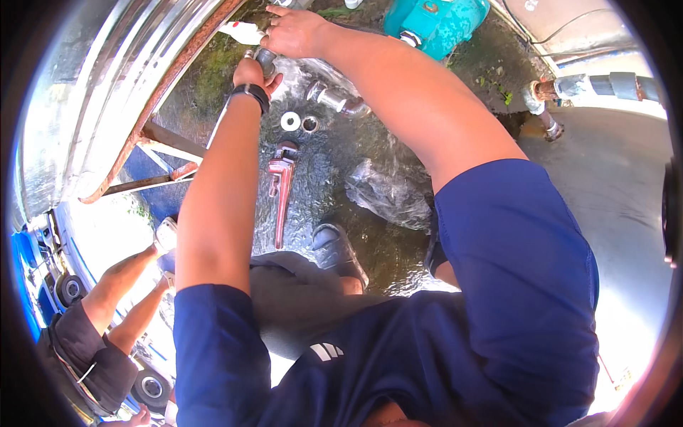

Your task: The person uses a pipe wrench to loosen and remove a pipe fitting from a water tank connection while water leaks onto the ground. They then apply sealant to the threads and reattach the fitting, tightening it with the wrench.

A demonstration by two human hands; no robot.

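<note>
Head view: the left hand [249,75] curls around a grey, rounded pipe fitting [266,60] over wet, rough ground [319,165].
The fitting is near the ground's far-left edge, by a rusted metal frame [161,105]; the right hand [293,33] is beside a white plastic tube [245,33], but I cannot tell whether it clamps anything. Nearer lie a flat white ring [290,122], a short round collar [310,124] and a long, red-handled pipe wrench [283,192].

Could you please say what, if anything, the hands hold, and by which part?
The left hand holds a grey pipe fitting by its lower end. The right hand is near the upper end; whether it grips anything cannot be told.
</note>
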